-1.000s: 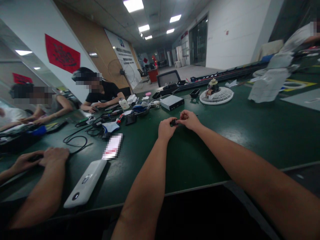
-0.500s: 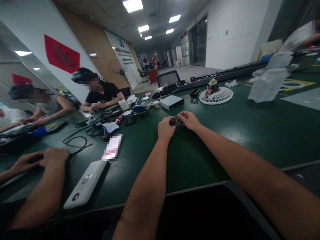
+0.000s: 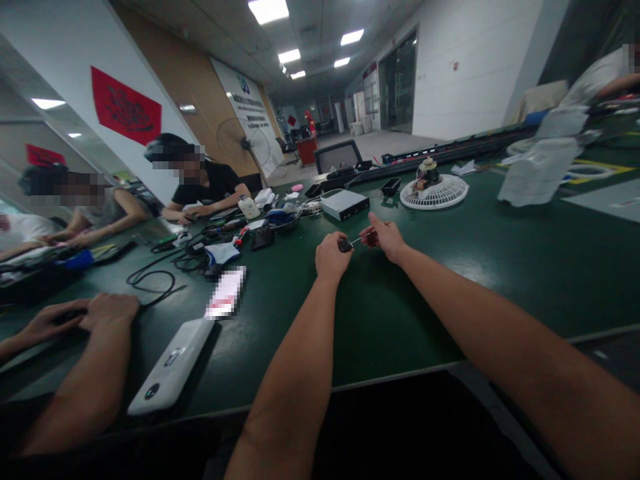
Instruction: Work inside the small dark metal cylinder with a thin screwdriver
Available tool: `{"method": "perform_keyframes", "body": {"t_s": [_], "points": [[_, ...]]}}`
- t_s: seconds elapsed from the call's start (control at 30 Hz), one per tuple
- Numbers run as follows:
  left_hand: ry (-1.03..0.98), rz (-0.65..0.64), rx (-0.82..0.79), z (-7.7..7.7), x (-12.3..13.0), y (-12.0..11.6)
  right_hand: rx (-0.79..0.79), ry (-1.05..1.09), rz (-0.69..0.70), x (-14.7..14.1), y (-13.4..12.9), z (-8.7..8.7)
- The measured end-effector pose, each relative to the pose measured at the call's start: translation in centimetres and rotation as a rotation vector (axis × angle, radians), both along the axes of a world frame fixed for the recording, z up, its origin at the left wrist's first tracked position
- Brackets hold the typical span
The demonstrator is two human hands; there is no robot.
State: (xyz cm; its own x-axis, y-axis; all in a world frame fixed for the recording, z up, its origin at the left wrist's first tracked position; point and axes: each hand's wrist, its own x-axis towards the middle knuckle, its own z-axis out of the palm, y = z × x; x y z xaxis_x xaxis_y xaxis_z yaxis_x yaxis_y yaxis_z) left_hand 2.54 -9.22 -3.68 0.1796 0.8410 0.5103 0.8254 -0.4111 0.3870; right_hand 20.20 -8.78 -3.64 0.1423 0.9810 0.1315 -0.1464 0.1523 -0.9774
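Observation:
My left hand [image 3: 332, 258] is closed around a small dark rounded part [image 3: 345, 245], held just above the green table. Facing it from the right, my right hand [image 3: 387, 241] has its thumb raised and its fingers curled round a slim screwdriver [image 3: 361, 238]. The thin metal shaft points left to the dark part; whether its tip touches is too small to tell. Most of the screwdriver's handle is hidden by the fingers. Just beyond both hands lies a grey metal box [image 3: 345, 205].
A white fan grille with a motor [image 3: 433, 190] and a small black tray [image 3: 391, 187] stand behind. Cables and tools [image 3: 220, 240] lie to the left. Near the front edge lies a long white device [image 3: 173, 367], beside a co-worker's hands [image 3: 107, 312]. Other people sit further back.
My right hand has drawn slightly away to the right and its thumb has lifted, so more of the metal shaft shows. My left hand stays in about the same place.

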Motion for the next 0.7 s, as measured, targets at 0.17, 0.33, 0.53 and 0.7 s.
{"method": "perform_keyframes", "body": {"t_s": [0.17, 0.33, 0.53, 0.7], "points": [[0.021, -0.042, 0.003, -0.06, 0.03, 0.04, 0.041, -0.101, -0.058, -0.02, 0.05, -0.18], [0.027, -0.026, -0.002, 0.05, 0.01, -0.04, 0.048, 0.016, 0.019, -0.12, -0.13, -0.03], [0.040, -0.067, 0.035, 0.13, 0.12, -0.03, 0.048, -0.079, -0.086, 0.18, 0.18, -0.17], [0.033, -0.053, 0.027, 0.23, 0.09, -0.09, 0.048, -0.009, -0.003, 0.06, 0.11, -0.13]]}}
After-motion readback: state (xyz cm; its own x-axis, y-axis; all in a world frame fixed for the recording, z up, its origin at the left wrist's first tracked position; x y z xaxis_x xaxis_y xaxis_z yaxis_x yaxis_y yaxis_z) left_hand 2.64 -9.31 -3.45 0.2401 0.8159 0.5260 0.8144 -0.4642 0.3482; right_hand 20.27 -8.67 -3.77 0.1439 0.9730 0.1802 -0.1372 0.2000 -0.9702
